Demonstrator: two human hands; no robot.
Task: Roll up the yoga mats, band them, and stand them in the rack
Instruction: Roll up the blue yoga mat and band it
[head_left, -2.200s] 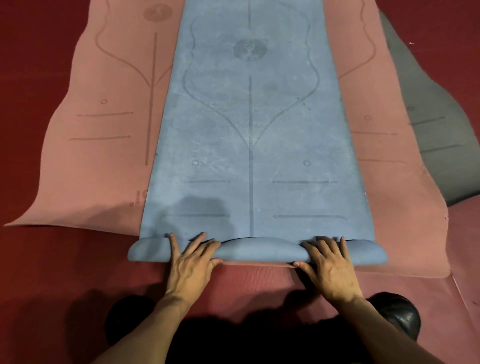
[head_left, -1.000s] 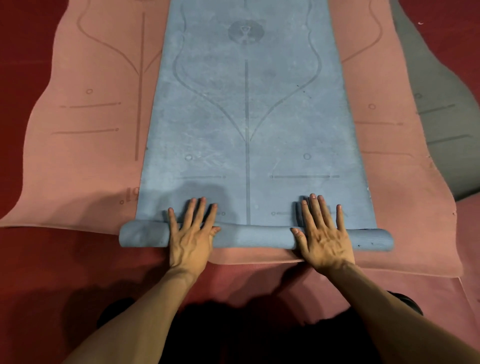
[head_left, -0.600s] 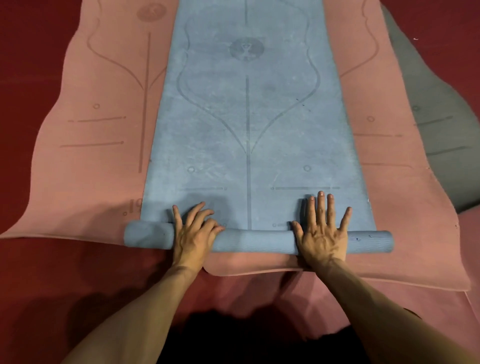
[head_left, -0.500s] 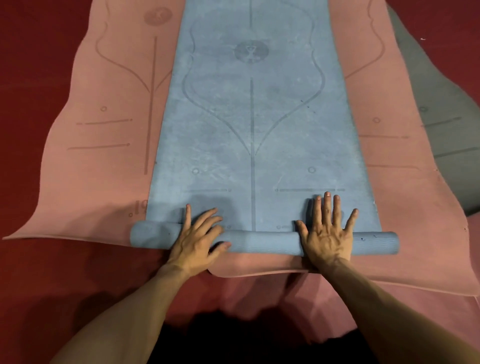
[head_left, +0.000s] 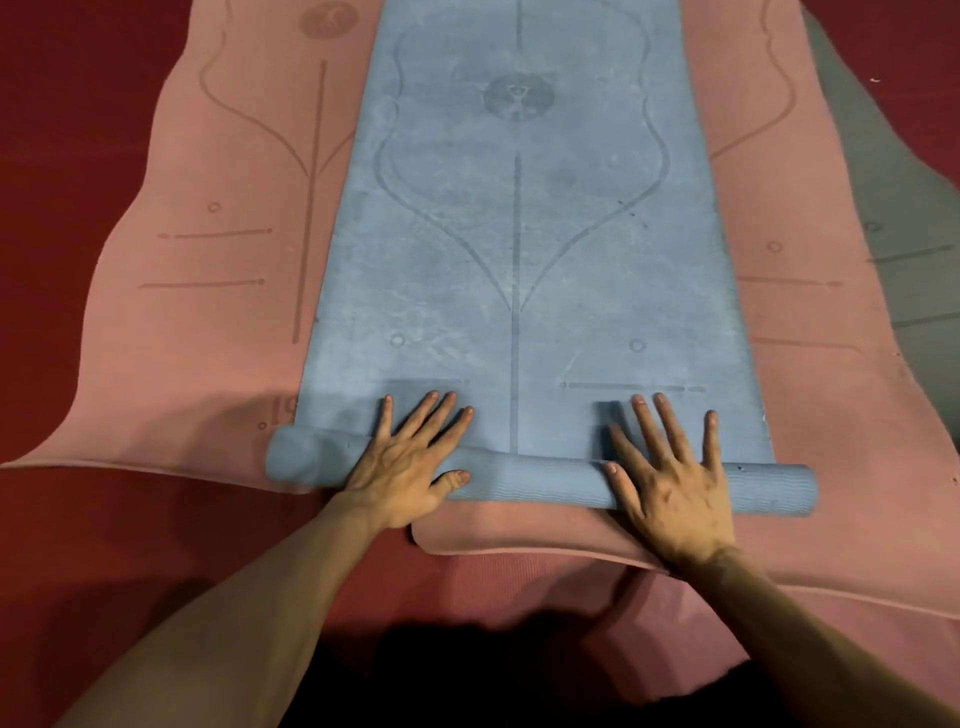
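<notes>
A blue yoga mat (head_left: 519, 234) with printed alignment lines lies flat and runs away from me. Its near end is wound into a thin roll (head_left: 540, 480) lying crosswise. My left hand (head_left: 410, 462) presses flat on the left part of the roll, fingers spread over its top onto the flat mat. Pressed on the right part is my right hand (head_left: 670, 483), palm down, fingers spread forward. Neither hand closes around anything. The roll looks thicker at its left end than at its right.
Under the blue mat lie a pink mat (head_left: 208, 312) on the left and another pink mat (head_left: 831, 415) on the right. A grey mat (head_left: 904, 208) shows at the far right. All rest on a dark red floor (head_left: 78, 519). No rack or bands show.
The roll has grown from a loose fold into a tighter tube and moved a little forward along the mat. Both hands moved from gripping the edge to pressing flat on top.
</notes>
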